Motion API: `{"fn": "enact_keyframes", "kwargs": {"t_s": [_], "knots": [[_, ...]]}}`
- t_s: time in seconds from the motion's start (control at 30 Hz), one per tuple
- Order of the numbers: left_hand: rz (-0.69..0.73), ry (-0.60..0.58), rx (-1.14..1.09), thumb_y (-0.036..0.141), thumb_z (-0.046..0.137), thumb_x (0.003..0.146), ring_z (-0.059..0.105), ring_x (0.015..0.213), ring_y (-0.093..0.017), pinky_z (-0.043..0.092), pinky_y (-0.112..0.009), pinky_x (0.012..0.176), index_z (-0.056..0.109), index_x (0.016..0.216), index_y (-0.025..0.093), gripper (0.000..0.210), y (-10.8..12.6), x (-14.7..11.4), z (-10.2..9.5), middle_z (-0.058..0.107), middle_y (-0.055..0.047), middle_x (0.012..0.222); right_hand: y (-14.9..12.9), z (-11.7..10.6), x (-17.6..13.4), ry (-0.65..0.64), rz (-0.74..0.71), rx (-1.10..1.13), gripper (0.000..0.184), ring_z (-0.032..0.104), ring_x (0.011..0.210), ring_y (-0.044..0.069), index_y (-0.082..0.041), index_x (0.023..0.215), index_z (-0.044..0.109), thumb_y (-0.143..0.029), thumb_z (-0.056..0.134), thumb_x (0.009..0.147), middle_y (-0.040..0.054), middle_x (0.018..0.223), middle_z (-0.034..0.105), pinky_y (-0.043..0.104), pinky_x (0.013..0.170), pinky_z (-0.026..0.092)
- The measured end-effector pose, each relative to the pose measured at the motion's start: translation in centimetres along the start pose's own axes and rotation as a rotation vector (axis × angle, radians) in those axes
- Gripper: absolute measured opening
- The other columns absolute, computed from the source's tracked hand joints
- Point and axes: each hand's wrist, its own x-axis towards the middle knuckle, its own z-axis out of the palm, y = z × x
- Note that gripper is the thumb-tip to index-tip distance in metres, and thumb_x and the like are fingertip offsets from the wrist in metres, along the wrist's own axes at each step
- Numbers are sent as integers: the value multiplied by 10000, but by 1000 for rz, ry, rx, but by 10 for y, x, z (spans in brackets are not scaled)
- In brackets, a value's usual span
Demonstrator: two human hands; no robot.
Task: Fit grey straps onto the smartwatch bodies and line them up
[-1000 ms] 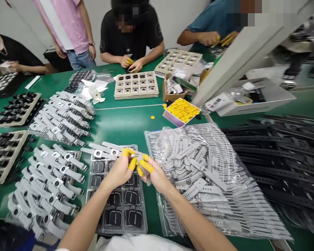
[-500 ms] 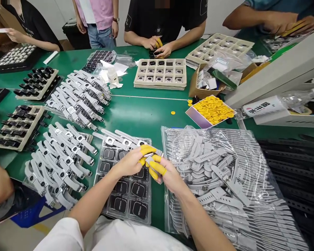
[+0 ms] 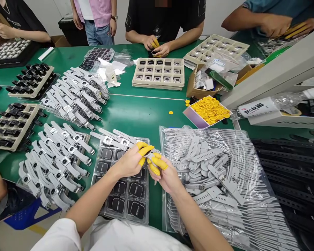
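Over the tray [image 3: 147, 216] of black square watch faces, my two hands meet with yellow finger cots on several fingertips. My left hand [image 3: 129, 161] is closed, pinching a watch case [image 3: 147, 153] that the cots partly cover. My right hand [image 3: 167, 174] is closed on a grey watch strap [image 3: 149, 157], its end pressed against the side of the case. Whether the two are joined is hidden by the fingers. Grey-strapped watches [image 3: 125, 143] lie across the tray's far rows. Right of my hands, loose grey straps [image 3: 209, 153] are heaped on a plastic bag [image 3: 163, 139].
Grey-strapped watches [image 3: 59, 162] lie in rows at left, with more behind [image 3: 77, 96]. Black watches sit in beige trays [image 3: 28, 127]. A box of yellow finger cots [image 3: 210, 109], a carton [image 3: 196, 87] and a plastic bottle [image 3: 261, 106] stand at right. A co-worker's hands [image 3: 162, 48] work opposite.
The view has shifted slightly, so most things sit a little further left. My hands stay together, and the watch case has turned a little between my fingers.
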Motion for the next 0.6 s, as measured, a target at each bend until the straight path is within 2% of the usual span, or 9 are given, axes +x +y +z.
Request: {"fn": "enact_keyframes", "kwargs": {"t_s": [0.1,0.2,0.43,0.6], "knots": [[3,-30,-72,227,373,1054,577,1275,-272,500,-467,1129,467,1522,214,477,4,0,-5,563,-153,1357,-3,0,0,-14,13,56,292,252,392,64,-209,764,575,-427,749,851,-92,490,398,200,378,231],[4,-17,-75,250,336,1072,583,1258,-264,514,-450,1114,488,1505,215,460,7,2,-6,573,-147,1329,-5,-1,0,-46,22,104,288,224,386,62,-212,747,560,-411,739,852,-96,480,373,193,365,211],[-6,-38,176,212,448,1004,590,1167,-286,540,-469,1052,592,1373,165,399,7,3,-3,607,-151,1208,2,-4,4,17,67,48,341,227,386,55,-212,747,538,-451,769,824,-97,488,395,190,363,183],[-33,-48,-16,196,385,1042,613,1201,-242,533,-424,1078,554,1404,201,399,3,0,-7,632,-132,1267,4,-3,3,-8,45,-8,364,247,392,62,-211,775,561,-510,753,851,-96,485,396,201,380,234]]}}
